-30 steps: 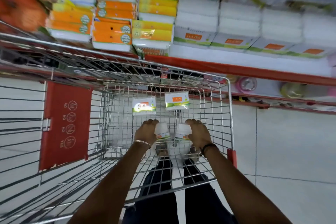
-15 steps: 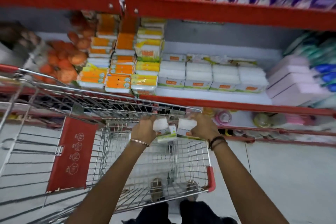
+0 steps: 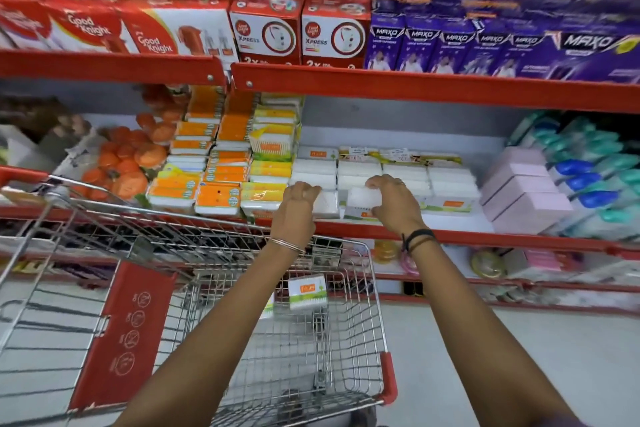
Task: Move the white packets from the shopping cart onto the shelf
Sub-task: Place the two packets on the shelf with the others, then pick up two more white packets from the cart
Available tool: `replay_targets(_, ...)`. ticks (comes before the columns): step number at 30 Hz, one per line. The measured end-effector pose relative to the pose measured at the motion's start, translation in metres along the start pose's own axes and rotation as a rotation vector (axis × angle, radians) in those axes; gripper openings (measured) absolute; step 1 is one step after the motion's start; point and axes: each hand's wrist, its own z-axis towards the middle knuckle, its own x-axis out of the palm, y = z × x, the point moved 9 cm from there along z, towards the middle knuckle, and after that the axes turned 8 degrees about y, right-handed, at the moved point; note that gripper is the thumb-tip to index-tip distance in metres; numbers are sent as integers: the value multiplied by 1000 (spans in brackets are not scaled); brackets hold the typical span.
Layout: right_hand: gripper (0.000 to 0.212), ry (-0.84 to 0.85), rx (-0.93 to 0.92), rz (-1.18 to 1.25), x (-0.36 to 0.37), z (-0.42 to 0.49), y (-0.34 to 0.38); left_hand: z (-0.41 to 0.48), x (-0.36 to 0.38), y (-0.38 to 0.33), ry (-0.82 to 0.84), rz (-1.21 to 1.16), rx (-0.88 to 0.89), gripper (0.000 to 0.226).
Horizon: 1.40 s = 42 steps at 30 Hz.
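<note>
My left hand (image 3: 298, 201) grips a white packet (image 3: 327, 204) at the front of the middle shelf (image 3: 467, 236), beside the stacked white packets (image 3: 405, 180). My right hand (image 3: 391, 199) holds a second white packet (image 3: 363, 199) just above the shelf's front row. Both packets are partly hidden by my fingers. Below my arms stands the wire shopping cart (image 3: 349, 340). One white packet with an orange and green label (image 3: 307, 291) leans against the cart's far wall, and another is mostly hidden behind my left forearm.
Orange and yellow packets (image 3: 221, 166) are stacked left of the white ones, pink boxes (image 3: 523, 191) to the right. The upper shelf (image 3: 415, 87) with red and purple boxes overhangs close above. The cart's red child-seat flap (image 3: 124, 333) is at left.
Both hands lifted a white packet each out of the cart and carried them up and forward to the middle shelf. My view has tilted up from the cart to the shelves.
</note>
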Motion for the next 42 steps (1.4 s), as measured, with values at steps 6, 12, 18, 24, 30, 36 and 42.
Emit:
replay_targets(6,56,8,-11,-49,21,24,-3,26,20,2,23,33,-30,66)
replay_targets(12,60,51,21,-64,47,38,-14,45,49,18,115,82,-63,66)
replay_targets(18,61,21,19,-100,62,41,-19,50,60,25,127,61,-31,61)
replay_targets(24,47,-58,-3,-103,68,25,-16,40,55,32,52,22,1,48)
replay_targets(30,29,-177,-179,-26,90,-12,17,-12,57,62,-96,-98,105,29)
replay_targets(36,28,37,-192,2,188,-21,27,-60,112,139,41,-118,-28,28)
replay_targets(42,44,422,-48,-65,298,2,3,-89,200,222,359,-156,-241,37)
